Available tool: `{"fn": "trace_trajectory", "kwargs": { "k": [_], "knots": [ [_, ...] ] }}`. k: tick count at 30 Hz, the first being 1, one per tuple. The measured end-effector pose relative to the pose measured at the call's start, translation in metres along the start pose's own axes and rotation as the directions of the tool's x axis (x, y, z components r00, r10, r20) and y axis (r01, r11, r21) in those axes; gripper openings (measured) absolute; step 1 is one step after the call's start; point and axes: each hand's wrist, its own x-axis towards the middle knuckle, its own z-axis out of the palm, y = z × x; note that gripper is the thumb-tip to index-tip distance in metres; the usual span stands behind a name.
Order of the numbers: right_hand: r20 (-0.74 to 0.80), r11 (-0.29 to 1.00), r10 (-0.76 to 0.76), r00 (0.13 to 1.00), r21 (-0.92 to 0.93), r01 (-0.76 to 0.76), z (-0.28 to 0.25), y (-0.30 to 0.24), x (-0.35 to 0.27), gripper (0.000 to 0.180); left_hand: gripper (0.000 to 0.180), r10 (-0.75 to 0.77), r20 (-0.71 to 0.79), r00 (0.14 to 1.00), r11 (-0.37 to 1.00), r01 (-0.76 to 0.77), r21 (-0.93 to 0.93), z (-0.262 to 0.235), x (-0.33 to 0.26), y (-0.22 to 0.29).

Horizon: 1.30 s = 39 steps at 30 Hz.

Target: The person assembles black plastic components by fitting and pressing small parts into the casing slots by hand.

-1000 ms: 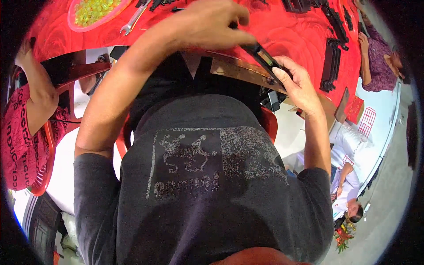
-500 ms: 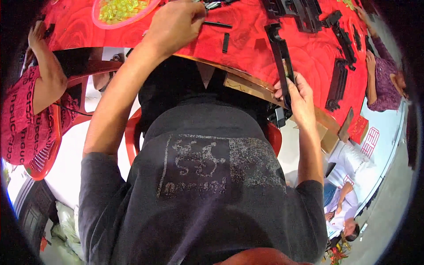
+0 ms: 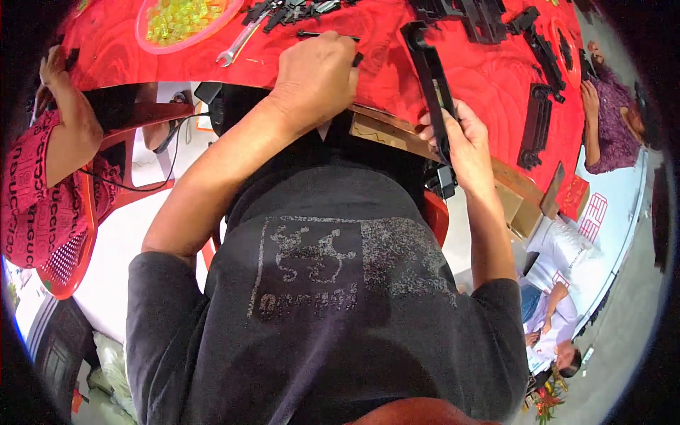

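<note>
Black bar (image 3: pixel 428 71) clasped in your right hand (image 3: pixel 464 138): steady it there; left hand (image 3: pixel 316 76) looks curled, can't tell what it holds.

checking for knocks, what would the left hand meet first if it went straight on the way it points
The left hand would probably meet the black rod beyond its knuckles, on the cloth; height is unclear, so it might pass above.

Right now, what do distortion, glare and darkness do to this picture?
Head view: fisheye corners go black, the cloth curves along its near edge; a white area at left looks washed out. Head view: a purplish streak crosses the shirt; the black part in the right hand shows little detail.
</note>
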Motion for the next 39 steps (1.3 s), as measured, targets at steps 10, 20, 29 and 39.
{"fn": "trace_trajectory", "kwargs": {
  "k": [10, 20, 29, 39],
  "knots": [
    [0.105, 1.0, 0.001, 0.994, -0.01, 0.0, -0.002, -0.008, 0.005, 0.018, 0.013, 0.066, -0.182, 0.981, 0.98, -0.098, -0.173, -0.02, 0.018, 0.01],
    [0.221, 0.993, 0.022, 0.975, -0.12, 0.005, -0.008, -0.012, 0.009, 0.018, 0.012, 0.214, 0.172, 0.962, 0.808, -0.075, -0.584, -0.044, 0.046, 0.041],
    [0.193, 0.999, 0.042, 0.98, 0.015, -0.046, -0.015, -0.015, 0.006, 0.027, 0.012, 0.159, 0.237, 0.959, 0.852, -0.012, -0.524, -0.027, 0.048, 0.037],
    [0.107, 0.996, -0.024, 0.994, 0.092, 0.014, -0.018, -0.008, 0.002, 0.038, 0.011, 0.218, 0.193, 0.957, 0.926, -0.14, -0.351, -0.035, 0.052, 0.04]
  ]
}}
